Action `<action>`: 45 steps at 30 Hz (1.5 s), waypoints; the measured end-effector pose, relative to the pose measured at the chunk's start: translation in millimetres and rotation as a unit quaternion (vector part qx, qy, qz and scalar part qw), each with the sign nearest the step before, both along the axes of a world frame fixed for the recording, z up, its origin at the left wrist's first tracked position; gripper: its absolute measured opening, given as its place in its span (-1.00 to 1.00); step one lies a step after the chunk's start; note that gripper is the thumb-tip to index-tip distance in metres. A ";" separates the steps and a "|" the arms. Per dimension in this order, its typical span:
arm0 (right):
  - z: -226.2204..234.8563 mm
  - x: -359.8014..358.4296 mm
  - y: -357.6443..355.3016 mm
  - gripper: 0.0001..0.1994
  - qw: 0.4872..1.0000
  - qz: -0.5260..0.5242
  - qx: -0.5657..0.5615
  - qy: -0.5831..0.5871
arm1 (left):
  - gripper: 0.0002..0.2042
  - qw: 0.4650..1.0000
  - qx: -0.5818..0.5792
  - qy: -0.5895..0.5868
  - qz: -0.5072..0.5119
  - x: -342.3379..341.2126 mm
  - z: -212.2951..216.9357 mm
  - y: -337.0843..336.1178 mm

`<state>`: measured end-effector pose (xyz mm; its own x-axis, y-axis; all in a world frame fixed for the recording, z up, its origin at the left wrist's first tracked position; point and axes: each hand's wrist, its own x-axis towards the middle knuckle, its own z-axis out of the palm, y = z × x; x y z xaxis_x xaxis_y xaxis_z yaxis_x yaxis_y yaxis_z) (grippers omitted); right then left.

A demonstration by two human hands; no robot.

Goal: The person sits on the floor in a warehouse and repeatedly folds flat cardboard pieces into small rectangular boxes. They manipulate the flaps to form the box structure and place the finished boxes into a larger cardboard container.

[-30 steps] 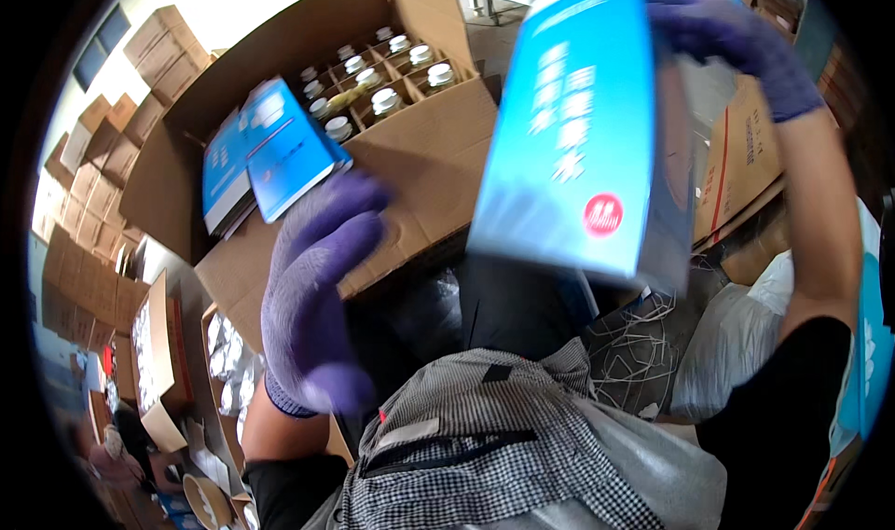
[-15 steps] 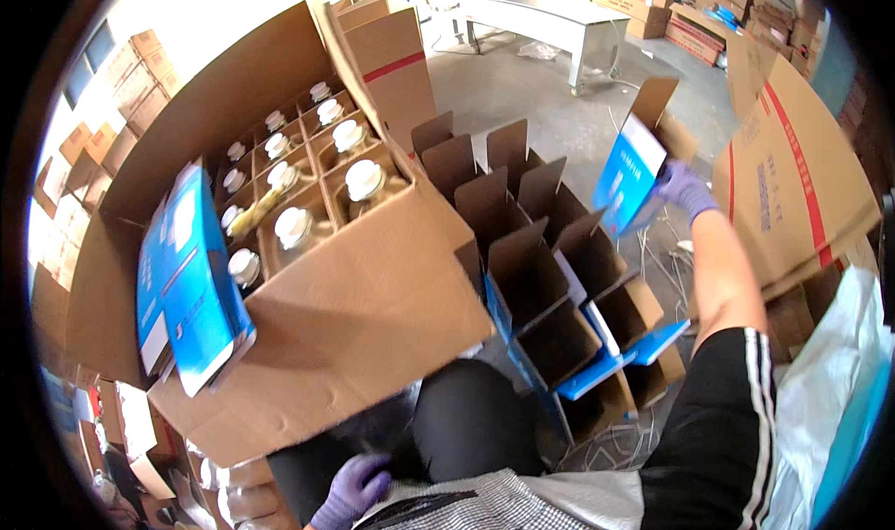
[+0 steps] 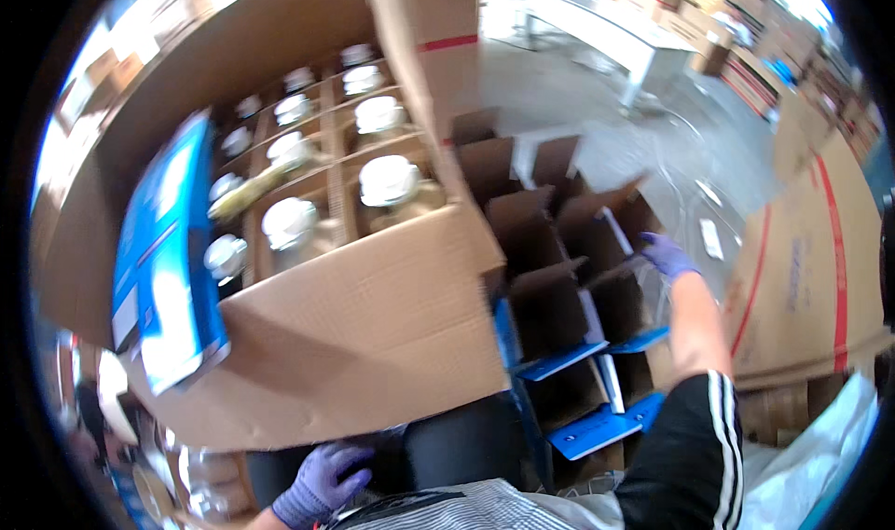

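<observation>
My right hand (image 3: 669,256), in a purple glove, grips the near right edge of an open blue-and-brown carton (image 3: 641,220) at the back of a cluster; blur softens its fingertips. Several more tall open cartons (image 3: 550,311) stand beside it in two rows, brown inside, some blue flaps folded outward. My left hand (image 3: 326,481), also gloved, lies at my lap, fingers loosely bent and apart, holding nothing. Left of the cartons is a large open cardboard box (image 3: 364,334). White-capped bottles (image 3: 390,183) fill its divided cells, and a yellowish strip (image 3: 247,192) lies across them.
Flattened blue cartons (image 3: 168,260) lean on the big box's left side. A brown box (image 3: 802,260) with red stripes stands at right, above a pale plastic bag (image 3: 820,446). Straps litter the floor; a white table (image 3: 606,31) stands farther back.
My right hand has brought the separate blue carton left and nearer, against the cluster. The view has shifted, and my left hand shows more fully at my lap.
</observation>
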<state>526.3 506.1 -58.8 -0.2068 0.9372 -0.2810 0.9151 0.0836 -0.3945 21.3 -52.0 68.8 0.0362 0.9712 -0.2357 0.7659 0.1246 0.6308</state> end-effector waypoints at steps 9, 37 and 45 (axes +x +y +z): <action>176.3 -49.5 -151.2 -0.62 0.885 0.021 0.327 0.331 | -0.12 0.825 0.406 0.366 0.144 -65.8 189.8 33.2; 180.0 -334.1 -509.9 -0.51 0.816 0.419 -0.124 0.379 | -0.48 0.720 0.419 -0.462 0.305 -178.3 212.1 -135.3; 303.5 -278.8 -521.4 -0.44 0.749 0.329 0.321 0.478 | -0.61 0.772 0.425 -0.378 0.284 -117.3 229.7 -148.5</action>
<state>247.6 -15.2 244.7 -0.5018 0.4225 0.7547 -0.0820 0.8454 -0.5278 -96.0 -200.5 298.5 -0.6370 0.6733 0.3754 0.1123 -0.4007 0.9093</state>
